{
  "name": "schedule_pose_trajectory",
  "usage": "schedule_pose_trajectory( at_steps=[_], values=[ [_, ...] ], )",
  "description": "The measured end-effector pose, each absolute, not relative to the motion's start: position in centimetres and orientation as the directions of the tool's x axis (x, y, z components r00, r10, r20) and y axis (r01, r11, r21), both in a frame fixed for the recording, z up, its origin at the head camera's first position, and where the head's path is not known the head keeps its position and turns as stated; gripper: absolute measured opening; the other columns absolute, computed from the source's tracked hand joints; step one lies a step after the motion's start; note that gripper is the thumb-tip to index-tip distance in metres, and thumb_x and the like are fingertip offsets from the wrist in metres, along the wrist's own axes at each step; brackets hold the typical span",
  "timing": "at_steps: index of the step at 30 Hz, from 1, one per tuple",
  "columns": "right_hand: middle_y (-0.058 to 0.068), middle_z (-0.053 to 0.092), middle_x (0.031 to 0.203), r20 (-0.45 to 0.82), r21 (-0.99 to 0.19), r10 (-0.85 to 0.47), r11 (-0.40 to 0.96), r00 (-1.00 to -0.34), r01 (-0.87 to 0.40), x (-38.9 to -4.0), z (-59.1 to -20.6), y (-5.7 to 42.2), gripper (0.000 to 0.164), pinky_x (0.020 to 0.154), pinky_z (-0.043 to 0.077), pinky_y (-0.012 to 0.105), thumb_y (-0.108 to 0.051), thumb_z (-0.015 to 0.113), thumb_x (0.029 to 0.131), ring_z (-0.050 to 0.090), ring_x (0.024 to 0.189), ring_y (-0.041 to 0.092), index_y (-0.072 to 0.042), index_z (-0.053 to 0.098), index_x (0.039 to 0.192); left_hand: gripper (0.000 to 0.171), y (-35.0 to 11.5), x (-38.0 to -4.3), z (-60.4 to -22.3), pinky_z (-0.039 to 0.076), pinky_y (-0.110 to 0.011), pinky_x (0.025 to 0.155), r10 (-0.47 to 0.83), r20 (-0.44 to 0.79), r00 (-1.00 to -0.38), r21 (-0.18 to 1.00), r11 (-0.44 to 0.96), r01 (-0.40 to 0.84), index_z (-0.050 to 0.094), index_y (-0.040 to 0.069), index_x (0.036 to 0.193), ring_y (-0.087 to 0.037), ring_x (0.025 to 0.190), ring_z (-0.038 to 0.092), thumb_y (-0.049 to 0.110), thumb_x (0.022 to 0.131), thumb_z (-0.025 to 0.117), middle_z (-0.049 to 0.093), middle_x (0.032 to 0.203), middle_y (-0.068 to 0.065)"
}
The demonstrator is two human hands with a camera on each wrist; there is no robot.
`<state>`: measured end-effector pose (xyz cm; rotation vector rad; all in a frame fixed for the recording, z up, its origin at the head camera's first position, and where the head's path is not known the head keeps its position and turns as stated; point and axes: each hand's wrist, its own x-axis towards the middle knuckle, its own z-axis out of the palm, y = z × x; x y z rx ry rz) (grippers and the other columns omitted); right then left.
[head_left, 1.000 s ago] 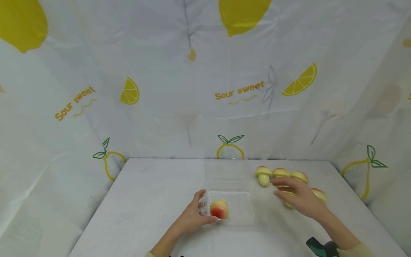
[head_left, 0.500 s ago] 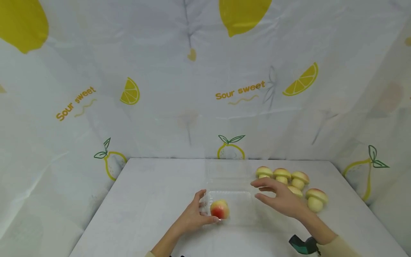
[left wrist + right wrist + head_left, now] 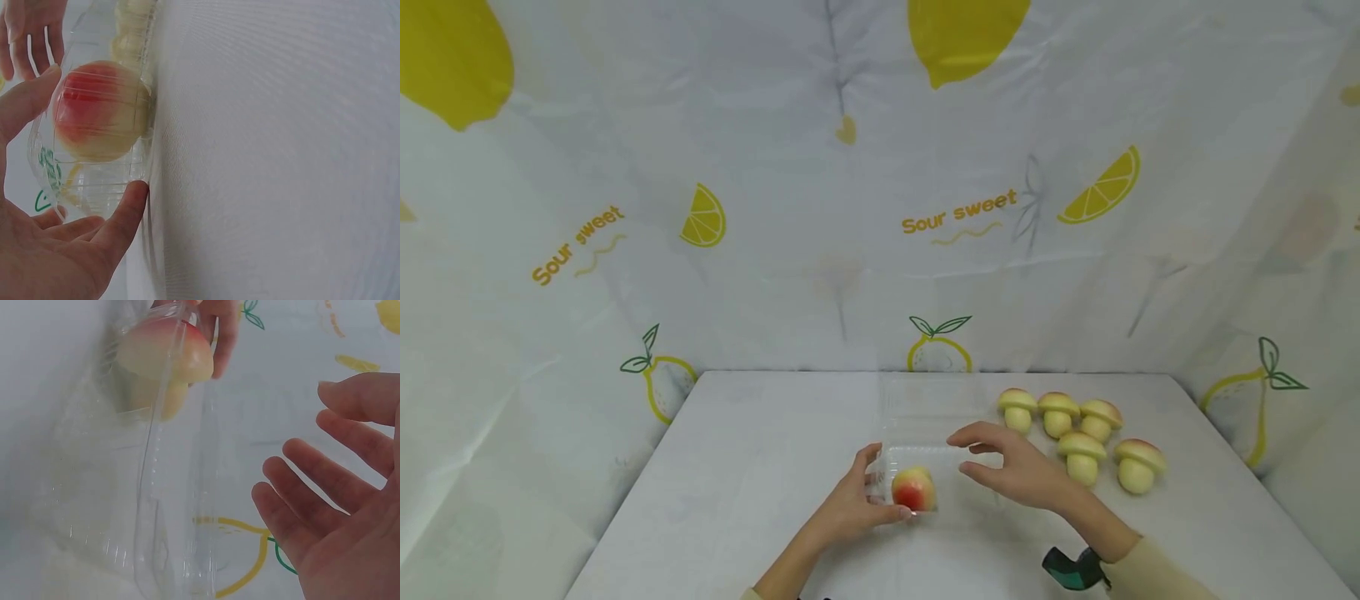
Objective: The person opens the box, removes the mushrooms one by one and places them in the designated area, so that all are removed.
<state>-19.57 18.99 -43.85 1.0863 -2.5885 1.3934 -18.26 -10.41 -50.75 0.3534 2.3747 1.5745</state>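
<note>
A clear plastic clamshell box [image 3: 955, 510] stands on the table with its lid [image 3: 925, 398] raised at the back. Inside, at the left end, is a toy mushroom [image 3: 914, 489] with a red and cream cap; its stem shows in the right wrist view. My left hand [image 3: 848, 502] grips the box's left end, thumb at the front and fingers round the side [image 3: 81, 250]. Over the right part of the box hovers my right hand [image 3: 1017, 467], fingers apart and holding nothing [image 3: 350, 494].
Several more toy mushrooms [image 3: 1081, 457] lie in a loose group on the white table [image 3: 737, 500], right of the box. A white curtain [image 3: 790, 208] with lemon prints hangs behind the table. A dark green wrist strap [image 3: 1075, 569] sits on the right wrist.
My right hand has moved left from over the mushrooms at the right to above the box, uncovering them. The left hand, the box and its mushroom stay in place.
</note>
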Motion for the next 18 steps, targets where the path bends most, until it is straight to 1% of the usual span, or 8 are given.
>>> schedule_pose_trajectory(
  at_steps=[5, 9, 12, 18],
  values=[
    [-0.001, 0.068, 0.121, 0.298, -0.733, -0.590, 0.362, -0.750, -0.576, -19.8, -44.3, 18.0, 0.026, 0.097, 0.052, 0.046, -0.016, 0.070, 0.098, 0.061, 0.113, 0.013, -0.013, 0.066, 0.124, 0.102, -10.5, -18.3, -50.8, 0.052, -0.047, 0.095, 0.345, -0.080, -0.935, 0.920, 0.386, 0.064, 0.025, 0.011, 0.157, -0.039, 0.133, 0.049, 0.032, 0.079, 0.089, 0.032, 0.161, -0.016],
    [-0.004, 0.067, 0.121, 0.249, -0.739, -0.615, 0.379, -0.748, -0.557, -20.1, -44.8, 17.2, 0.027, 0.099, 0.051, 0.046, -0.020, 0.070, 0.098, 0.061, 0.114, 0.014, -0.015, 0.066, 0.124, 0.103, -10.5, -18.2, -50.7, 0.052, -0.047, 0.095, 0.346, -0.071, -0.936, 0.917, 0.391, 0.075, 0.025, 0.009, 0.157, -0.040, 0.133, 0.049, 0.032, 0.079, 0.089, 0.032, 0.160, -0.017],
    [-0.004, 0.067, 0.121, 0.219, -0.747, -0.631, 0.383, -0.744, -0.544, -20.2, -45.1, 16.7, 0.026, 0.100, 0.050, 0.049, -0.020, 0.070, 0.098, 0.061, 0.114, 0.016, -0.016, 0.066, 0.124, 0.103, -10.5, -18.2, -50.6, 0.052, -0.046, 0.094, 0.346, -0.066, -0.936, 0.915, 0.396, 0.082, 0.025, 0.009, 0.157, -0.039, 0.132, 0.049, 0.032, 0.079, 0.089, 0.032, 0.160, -0.017],
    [0.004, 0.067, 0.124, 0.173, -0.754, -0.649, 0.397, -0.741, -0.523, -20.3, -45.5, 15.8, 0.028, 0.102, 0.047, 0.054, -0.019, 0.069, 0.098, 0.060, 0.118, 0.031, -0.014, 0.066, 0.126, 0.103, -10.5, -18.2, -50.6, 0.052, -0.045, 0.093, 0.351, -0.066, -0.934, 0.913, 0.398, 0.085, 0.025, 0.009, 0.157, -0.038, 0.132, 0.050, 0.033, 0.079, 0.089, 0.032, 0.160, -0.017]
  ],
)
